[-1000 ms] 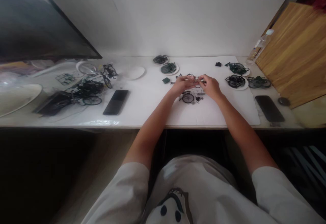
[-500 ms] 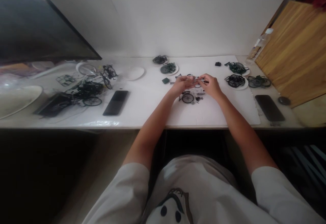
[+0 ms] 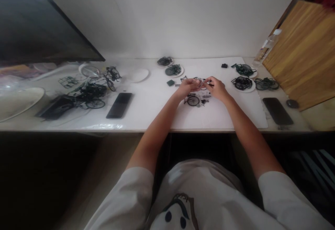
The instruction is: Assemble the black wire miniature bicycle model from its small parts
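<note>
Can see bare white sheet (image 3: 209, 120) from the front edge of the table (image 3: 125, 130) up to a small spoked wheel (image 3: 193, 100), with open room leftward to a black phone (image 3: 119, 105). Just beyond the wheel, left hand (image 3: 187, 86) and right hand (image 3: 216, 87) close together, apparently both clamped on a small bicycle part (image 3: 203, 83). Farther on, plates (image 3: 181, 71) holding dark miniature bicycles (image 3: 242, 83), two near the sheet's right edge. Beside a wooden board (image 3: 303, 52), a clear bottle (image 3: 265, 48), label unreadable.
</note>
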Demonstrator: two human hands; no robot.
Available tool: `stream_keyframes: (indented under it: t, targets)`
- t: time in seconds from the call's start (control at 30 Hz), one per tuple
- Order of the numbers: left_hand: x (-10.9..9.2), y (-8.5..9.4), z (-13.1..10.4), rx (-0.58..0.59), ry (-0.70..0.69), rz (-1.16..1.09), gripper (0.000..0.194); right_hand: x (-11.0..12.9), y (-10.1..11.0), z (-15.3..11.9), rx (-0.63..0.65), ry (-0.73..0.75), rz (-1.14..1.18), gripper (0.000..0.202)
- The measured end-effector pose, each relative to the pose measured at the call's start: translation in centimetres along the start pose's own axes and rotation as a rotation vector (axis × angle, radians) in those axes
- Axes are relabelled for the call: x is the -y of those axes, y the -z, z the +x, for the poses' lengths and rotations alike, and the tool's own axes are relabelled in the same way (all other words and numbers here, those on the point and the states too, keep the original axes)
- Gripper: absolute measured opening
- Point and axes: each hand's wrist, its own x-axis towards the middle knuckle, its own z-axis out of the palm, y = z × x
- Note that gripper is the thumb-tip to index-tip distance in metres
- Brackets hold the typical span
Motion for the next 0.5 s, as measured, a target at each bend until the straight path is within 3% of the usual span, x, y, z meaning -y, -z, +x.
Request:
stream_keyframes:
  t: [0.5]
  targets:
    - [-0.33,-0.20,-0.21,0.037,0.006,-0.017,0.054,-0.39,0.01,0.41,-0.035,0.105,-0.023,0.042]
